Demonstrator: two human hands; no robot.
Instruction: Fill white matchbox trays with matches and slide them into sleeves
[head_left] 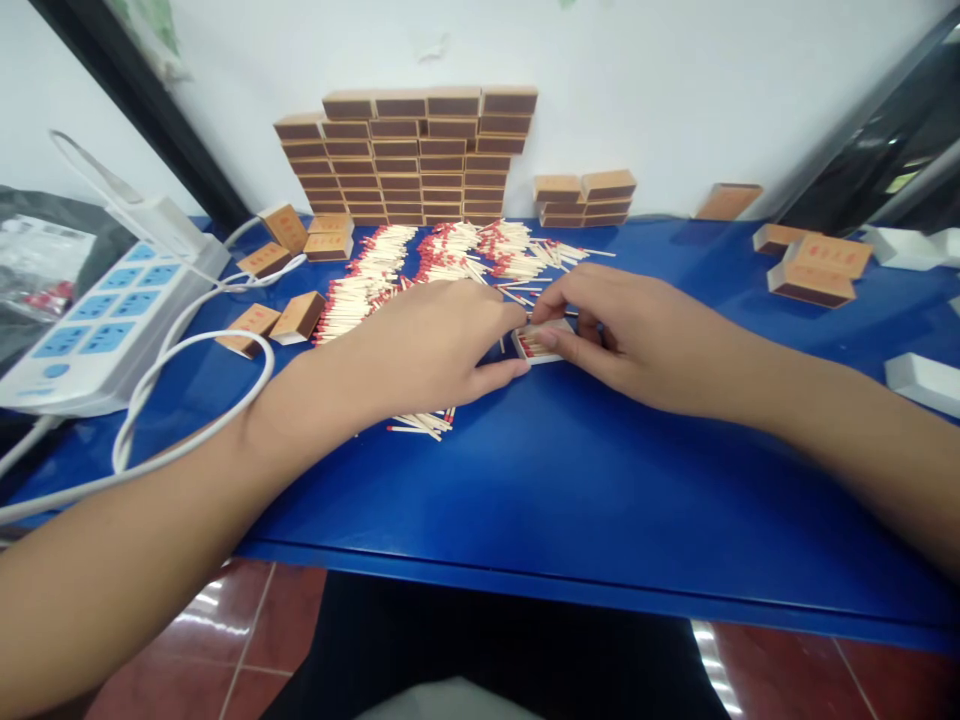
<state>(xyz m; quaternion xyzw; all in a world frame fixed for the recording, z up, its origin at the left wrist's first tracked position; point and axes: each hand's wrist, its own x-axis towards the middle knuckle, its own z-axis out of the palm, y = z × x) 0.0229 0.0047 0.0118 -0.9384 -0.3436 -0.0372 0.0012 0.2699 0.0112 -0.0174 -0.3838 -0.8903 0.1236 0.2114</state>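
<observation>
Flanking one white tray [546, 357] of matches [531, 345] are two hands [442, 335].

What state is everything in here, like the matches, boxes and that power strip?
Small tray: open, with matches inside.
Loose matches: lying in piles, red heads visible.
Large matchbox stack: standing, in rows.
White cable: looped.
Power strip: adapter on it; power state unclear.
White box at right: contents hidden.

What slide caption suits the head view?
Left hand and right hand at a white tray of matches, stacked matchboxes behind.
</observation>
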